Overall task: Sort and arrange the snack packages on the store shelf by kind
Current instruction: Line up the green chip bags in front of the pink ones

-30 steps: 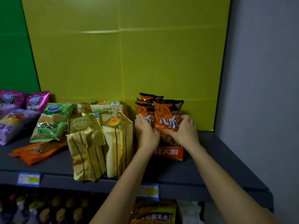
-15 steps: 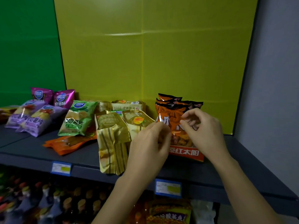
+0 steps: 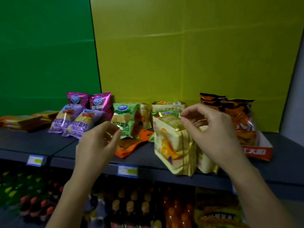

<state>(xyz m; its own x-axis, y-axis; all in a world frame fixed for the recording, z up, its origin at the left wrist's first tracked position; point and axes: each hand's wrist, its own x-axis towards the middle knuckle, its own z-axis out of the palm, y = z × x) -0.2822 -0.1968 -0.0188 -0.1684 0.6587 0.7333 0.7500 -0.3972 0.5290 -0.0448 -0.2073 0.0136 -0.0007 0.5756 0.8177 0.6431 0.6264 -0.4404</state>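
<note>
Snack bags crowd the dark shelf [image 3: 37, 142]. My left hand [image 3: 97, 145] hovers in front of a green chip bag [image 3: 124, 119], fingers curled apart, holding nothing. My right hand [image 3: 212, 134] floats over the top of a gold striped bag [image 3: 172, 145], thumb and forefinger near its upper edge; no grip shows. Orange bags [image 3: 236, 116] stand upright in a red and white carton [image 3: 263, 151] at the right. A flat orange pack [image 3: 131, 143] lies under the green bag. Lilac chip bags [image 3: 72, 122] and magenta bags [image 3: 100, 102] sit at the left.
A pile of flat orange and yellow packs [image 3: 24, 120] lies at the far left. Price tags [image 3: 127, 170] hang on the shelf's front lip. Bottles [image 3: 130, 208] fill the shelf below. A grey wall [image 3: 296, 96] closes the right side.
Both hands have let go of the orange bags and moved left. The view has swung left, showing more of the left shelf.
</note>
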